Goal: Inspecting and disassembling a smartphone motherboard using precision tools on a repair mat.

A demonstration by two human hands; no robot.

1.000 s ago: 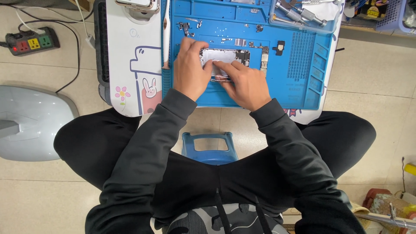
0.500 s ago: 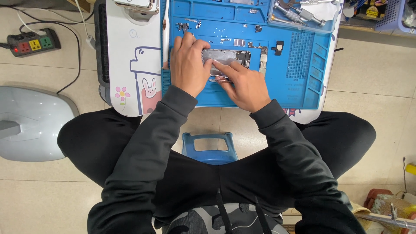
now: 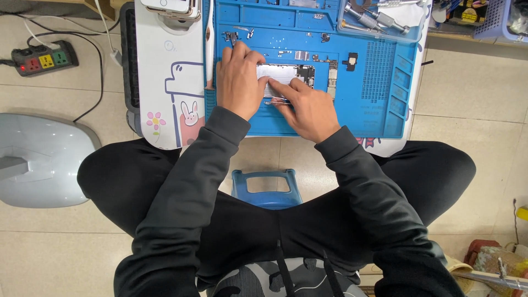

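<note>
Pressing down on the opened phone [image 3: 286,74], the left hand [image 3: 239,82] lies flat w/ fingers together, covering the phone's left end; it grips nothing, just pins it. The right hand [image 3: 308,107] sits just beside it, touching at the fingertips, w/ a thin metal tool [image 3: 275,102], prob. tweezers, pinched between thumb and forefinger at the phone's near edge. Can't tell if the tool tip touches the phone.

The phone lies face-open on the blue repair mat [image 3: 379,110], right under both hands; silver plate and dark board section show between the fingers.

Just past the fingertips, small loose parts [image 3: 301,55] and a dark square piece [image 3: 352,60] sit on the mat. Farther out, beyond the right hand, a clear tray w/ screwdrivers [image 3: 374,16] rests at the mat's far corner. Beyond the left hand, another phone [image 3: 170,6] lies on a stand at the far edge.

The mat covers most of a small white tabletop [image 3: 165,66] w/ cartoon rabbit and flower prints, left of the left hand. Below the wrists, a blue plastic stool [image 3: 267,187] shows between the person's knees. Well off to the left on the tiled floor: a power strip [image 3: 44,58] w/ coloured switches, and a grey rounded base [image 3: 38,159]. Far right, a lilac basket [image 3: 498,19].
</note>
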